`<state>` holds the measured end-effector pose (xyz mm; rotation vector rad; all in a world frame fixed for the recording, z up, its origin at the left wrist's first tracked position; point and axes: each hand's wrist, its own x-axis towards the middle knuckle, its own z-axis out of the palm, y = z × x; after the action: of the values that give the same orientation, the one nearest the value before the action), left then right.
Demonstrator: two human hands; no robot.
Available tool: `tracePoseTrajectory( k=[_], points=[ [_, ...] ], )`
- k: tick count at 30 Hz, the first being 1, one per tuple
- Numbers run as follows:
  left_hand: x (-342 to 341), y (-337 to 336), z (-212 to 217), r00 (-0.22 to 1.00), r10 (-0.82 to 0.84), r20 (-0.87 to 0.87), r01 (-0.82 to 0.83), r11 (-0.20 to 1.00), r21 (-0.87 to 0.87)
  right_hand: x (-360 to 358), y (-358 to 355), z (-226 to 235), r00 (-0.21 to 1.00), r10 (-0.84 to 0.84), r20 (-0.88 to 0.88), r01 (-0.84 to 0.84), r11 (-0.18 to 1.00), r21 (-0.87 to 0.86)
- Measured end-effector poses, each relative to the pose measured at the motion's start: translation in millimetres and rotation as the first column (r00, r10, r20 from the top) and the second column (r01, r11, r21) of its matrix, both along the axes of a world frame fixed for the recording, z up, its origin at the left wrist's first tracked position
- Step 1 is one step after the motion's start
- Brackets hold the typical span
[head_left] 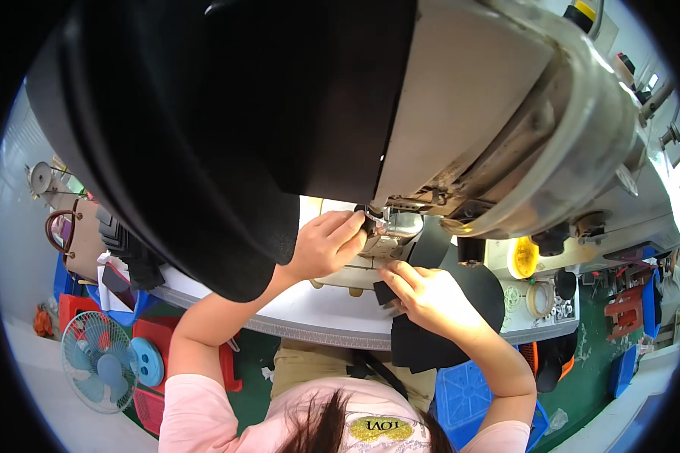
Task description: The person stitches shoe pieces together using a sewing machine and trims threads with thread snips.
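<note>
A sewing machine [476,98] fills the upper middle of the view, its presser foot area [389,223] just ahead of my hands. My left hand [326,243] is closed beside the needle area, fingertips together at a small dark part; what they grip cannot be made out. On the near side of the machine bed, my right hand [434,300] pinches a small black fabric piece [386,294] between thumb and fingers. Larger black fabric pieces [476,291] lie under and beside that hand, hanging over the table's near edge.
Along the white table [279,308] runs a ruler strip at its edge. Dark stacked pieces [128,245] and a handbag [83,234] sit at left. A fan [102,362] stands below them. A yellow round item [523,257] and tape roll [539,300] are right. A blue crate [465,396] lies beneath.
</note>
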<state>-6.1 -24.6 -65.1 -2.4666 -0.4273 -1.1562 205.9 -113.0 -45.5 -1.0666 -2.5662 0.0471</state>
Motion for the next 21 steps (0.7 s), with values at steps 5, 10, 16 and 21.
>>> tracePoseTrajectory(
  k=[5, 10, 16, 21],
  points=[
    [-14.8, 8.3, 13.3, 0.967, 0.049, -0.251, -0.007, 0.986, 0.168, 8.0, 4.3, 6.9, 0.995, -0.087, 0.048, 0.09, 0.995, -0.046],
    [-31.3, 2.8, 36.8, 0.859, -0.177, -0.48, 0.194, 0.981, -0.015, 5.1, 12.4, 29.0, 0.942, -0.197, -0.272, 0.202, 0.979, -0.009],
    [-11.8, -6.4, 69.1, 0.992, -0.104, -0.071, -0.018, 0.438, -0.899, -7.6, 33.2, 6.9, 0.767, -0.198, -0.61, 0.118, 0.978, -0.17],
    [7.2, 1.3, 73.0, 0.995, 0.006, 0.097, 0.084, 0.449, -0.89, -12.4, 37.8, 1.0, 0.758, -0.16, -0.632, 0.07, 0.984, -0.165]
  ],
)
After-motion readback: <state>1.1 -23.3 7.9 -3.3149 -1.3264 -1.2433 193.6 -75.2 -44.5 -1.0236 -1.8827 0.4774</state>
